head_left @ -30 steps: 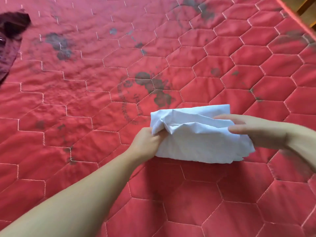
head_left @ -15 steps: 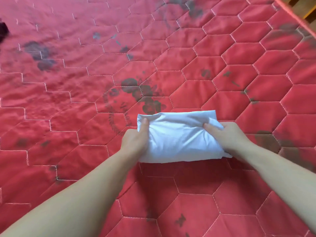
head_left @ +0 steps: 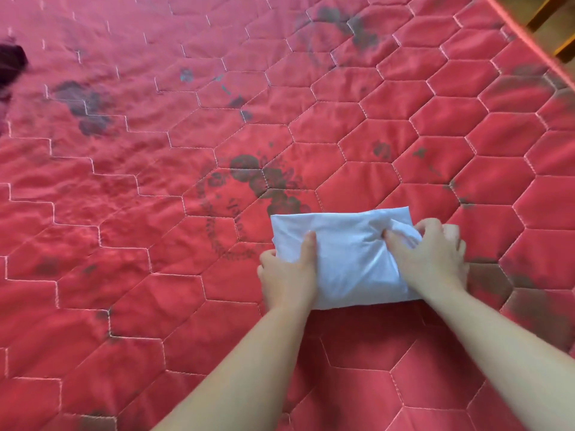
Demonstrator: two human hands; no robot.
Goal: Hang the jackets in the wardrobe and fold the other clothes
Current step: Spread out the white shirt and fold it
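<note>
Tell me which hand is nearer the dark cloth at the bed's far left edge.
Left. The left hand grips the white cloth's left end, on the side toward the dark cloth; the right hand pinches its right end, farther off.

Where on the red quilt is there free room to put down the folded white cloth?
The red quilt lies bare beyond the white cloth toward the far bed edge, and broadly to its left. A dark maroon garment occupies only the far left edge. Crowded: the spot where the left hand and right hand grip the cloth.
</note>
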